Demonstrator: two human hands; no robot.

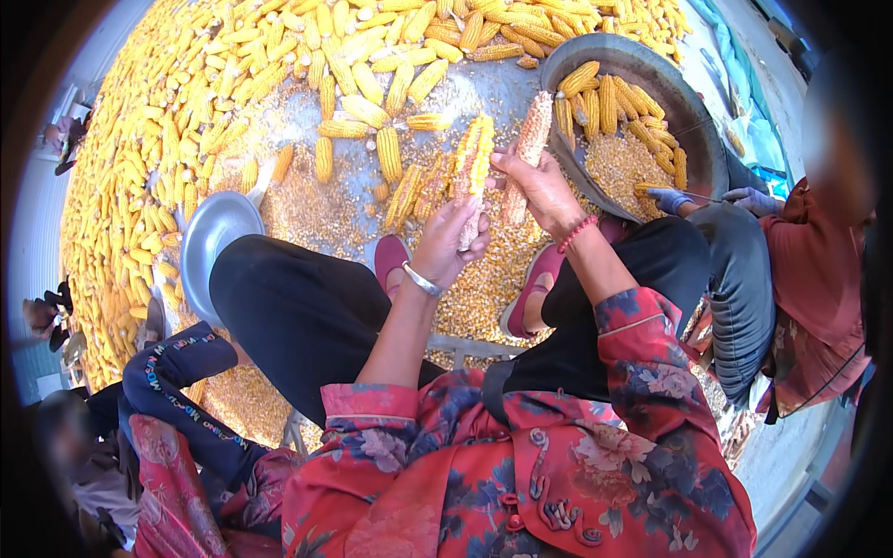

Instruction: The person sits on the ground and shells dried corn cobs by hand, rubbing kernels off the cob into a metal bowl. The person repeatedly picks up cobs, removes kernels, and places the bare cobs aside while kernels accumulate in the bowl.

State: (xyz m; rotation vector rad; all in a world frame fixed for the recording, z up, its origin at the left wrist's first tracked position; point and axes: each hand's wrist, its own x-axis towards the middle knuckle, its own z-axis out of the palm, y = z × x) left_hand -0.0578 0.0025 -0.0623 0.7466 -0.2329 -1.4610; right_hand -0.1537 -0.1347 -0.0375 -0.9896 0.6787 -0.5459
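Observation:
Between my knees, my left hand (450,240) grips the lower end of a partly shelled corn cob (473,164). Yellow kernels still cover its upper part, while the lower part is bare. A stripped, pinkish corn cob (530,139) is held upright in my right hand (541,185), whose thumb reaches to the kernels of the other cob. Loose kernels (481,300) lie thick on the ground below, around my red shoes. Just left of my hands rest several partly shelled ears (404,195).
A large heap of corn ears (167,139) spreads ahead and left. To the right, a wide metal basin (704,153) holds ears and kernels; a co-worker's gloved hand (670,200) works an ear there. An upturned-edge metal bowl (223,230) leans by my left knee. Another person (174,404) sits at left.

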